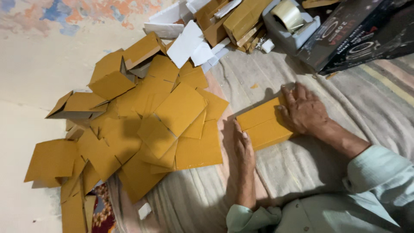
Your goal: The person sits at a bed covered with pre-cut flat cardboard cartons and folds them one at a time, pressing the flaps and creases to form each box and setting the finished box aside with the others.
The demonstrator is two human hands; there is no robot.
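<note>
Our left hand point(242, 157) lies flat beside the box point(264, 125)
Our right hand point(302, 110) presses spread on it, near the card pile point(142, 125)

Two hands point(297, 110), one tape dispenser point(288, 26) — yellow cardboard pieces point(172, 116) beyond counting.

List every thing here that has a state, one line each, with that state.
folded box: closed flat, pressed under both hands
left hand: flat, at the box's near end
right hand: spread, pressing the box's top
cardboard blanks: unfolded, piled loosely
half-formed box: partly folded, open
tape dispenser: loaded with a roll
black carton: closed
</note>
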